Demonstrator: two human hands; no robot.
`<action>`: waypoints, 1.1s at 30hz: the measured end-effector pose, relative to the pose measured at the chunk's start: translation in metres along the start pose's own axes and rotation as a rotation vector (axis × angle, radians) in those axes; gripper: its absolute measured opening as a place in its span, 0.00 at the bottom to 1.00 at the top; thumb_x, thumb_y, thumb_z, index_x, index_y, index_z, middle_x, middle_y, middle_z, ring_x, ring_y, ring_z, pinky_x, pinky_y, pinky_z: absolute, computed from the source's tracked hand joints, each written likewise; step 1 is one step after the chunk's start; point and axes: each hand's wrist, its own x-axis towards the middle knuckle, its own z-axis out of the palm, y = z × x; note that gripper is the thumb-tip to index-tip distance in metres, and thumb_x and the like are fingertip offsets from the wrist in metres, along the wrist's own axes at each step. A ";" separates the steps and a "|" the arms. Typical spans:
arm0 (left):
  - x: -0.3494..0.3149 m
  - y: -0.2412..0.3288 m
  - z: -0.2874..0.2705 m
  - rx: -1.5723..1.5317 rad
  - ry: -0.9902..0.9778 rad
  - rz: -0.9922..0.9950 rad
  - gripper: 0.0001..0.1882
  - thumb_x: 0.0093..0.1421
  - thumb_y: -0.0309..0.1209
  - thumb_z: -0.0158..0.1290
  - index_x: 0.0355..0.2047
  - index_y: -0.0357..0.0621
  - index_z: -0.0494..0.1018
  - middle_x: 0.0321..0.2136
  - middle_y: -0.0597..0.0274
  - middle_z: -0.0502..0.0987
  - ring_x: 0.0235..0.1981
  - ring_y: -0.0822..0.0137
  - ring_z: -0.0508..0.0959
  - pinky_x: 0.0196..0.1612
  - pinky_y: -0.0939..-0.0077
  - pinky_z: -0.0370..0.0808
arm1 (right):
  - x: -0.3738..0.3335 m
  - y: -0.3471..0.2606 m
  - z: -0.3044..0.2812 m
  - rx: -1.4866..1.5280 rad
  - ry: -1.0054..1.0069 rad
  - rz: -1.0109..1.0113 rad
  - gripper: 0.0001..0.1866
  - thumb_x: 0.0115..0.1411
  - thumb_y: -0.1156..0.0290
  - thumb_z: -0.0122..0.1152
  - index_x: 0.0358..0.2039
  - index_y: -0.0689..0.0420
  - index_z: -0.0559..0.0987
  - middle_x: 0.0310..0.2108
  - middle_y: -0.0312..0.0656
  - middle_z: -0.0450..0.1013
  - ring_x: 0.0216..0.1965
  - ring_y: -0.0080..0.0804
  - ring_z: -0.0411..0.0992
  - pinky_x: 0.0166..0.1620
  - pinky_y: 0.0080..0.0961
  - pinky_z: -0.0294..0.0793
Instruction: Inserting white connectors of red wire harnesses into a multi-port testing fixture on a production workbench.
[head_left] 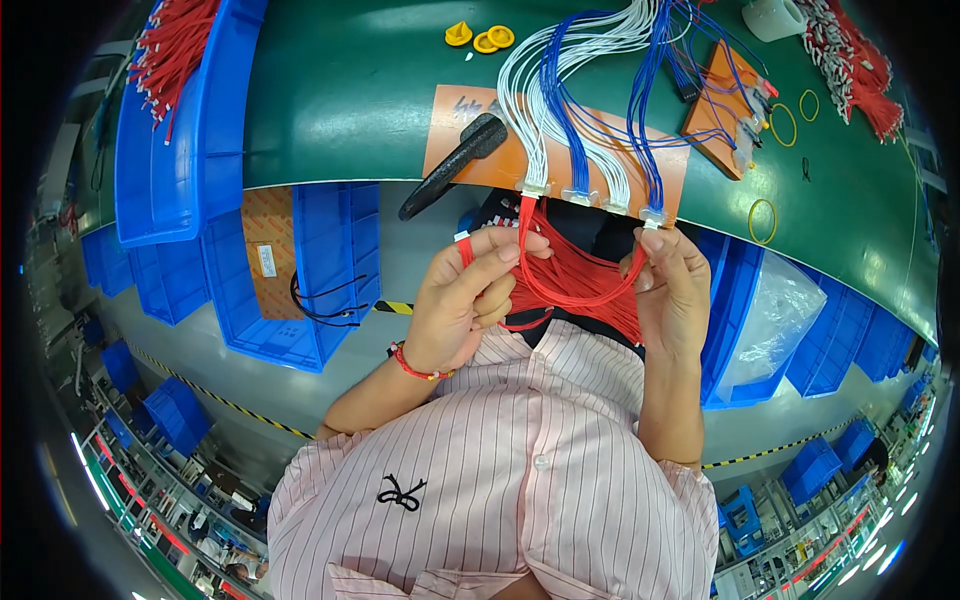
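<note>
Between my two hands hangs a U-shaped red wire harness (580, 300). My right hand (675, 295) pinches its right end just below a white connector, at the clear plug (653, 214) of a blue wire bundle (648, 130). The harness's left end meets the clear plug (535, 188) of a white wire bundle (530, 120). My left hand (468, 295) is closed around a second red wire harness (465, 252) with a white end connector; its fingertips touch the hanging one. More red wires (575, 265) lie across my lap.
A black-handled tool (455, 165) rests on an orange sheet (445, 120) at the green table's (330, 110) edge. Yellow caps (485, 40), an orange block (715, 110) and yellow rings (763, 222) lie farther in. Blue bins (180, 150) flank both sides.
</note>
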 end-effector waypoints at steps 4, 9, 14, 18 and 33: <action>0.003 -0.003 -0.004 -0.010 -0.010 0.008 0.15 0.69 0.28 0.42 0.49 0.29 0.71 0.42 0.54 0.77 0.12 0.87 0.52 0.14 0.89 0.50 | 0.000 0.001 0.002 0.026 0.009 -0.011 0.05 0.58 0.74 0.66 0.28 0.62 0.81 0.24 0.34 0.74 0.19 0.16 0.63 0.26 0.14 0.62; 0.003 -0.002 -0.003 -0.041 -0.010 0.003 0.13 0.68 0.27 0.44 0.46 0.33 0.73 0.41 0.61 0.78 0.13 0.86 0.52 0.15 0.87 0.49 | 0.000 0.006 0.005 0.211 -0.048 0.017 0.05 0.60 0.74 0.63 0.31 0.63 0.80 0.21 0.33 0.71 0.19 0.16 0.62 0.28 0.19 0.65; 0.005 -0.004 -0.002 0.016 0.047 0.068 0.15 0.69 0.28 0.41 0.47 0.30 0.71 0.41 0.52 0.77 0.12 0.87 0.52 0.14 0.89 0.50 | -0.002 0.012 0.009 0.281 -0.039 0.006 0.08 0.62 0.71 0.61 0.36 0.64 0.80 0.20 0.32 0.70 0.19 0.16 0.61 0.31 0.20 0.66; 0.012 -0.002 0.003 0.069 0.043 0.104 0.16 0.69 0.30 0.40 0.47 0.30 0.72 0.39 0.52 0.78 0.12 0.87 0.52 0.15 0.89 0.50 | -0.002 0.011 0.007 0.340 -0.098 0.048 0.11 0.64 0.68 0.59 0.38 0.63 0.79 0.24 0.34 0.73 0.23 0.17 0.64 0.35 0.22 0.68; 0.027 0.014 0.023 0.254 -0.010 0.066 0.23 0.71 0.43 0.42 0.39 0.34 0.77 0.25 0.66 0.75 0.12 0.86 0.53 0.14 0.86 0.47 | -0.007 0.006 0.007 -0.199 -0.156 -0.106 0.19 0.69 0.61 0.52 0.40 0.67 0.80 0.32 0.40 0.75 0.36 0.24 0.70 0.47 0.25 0.67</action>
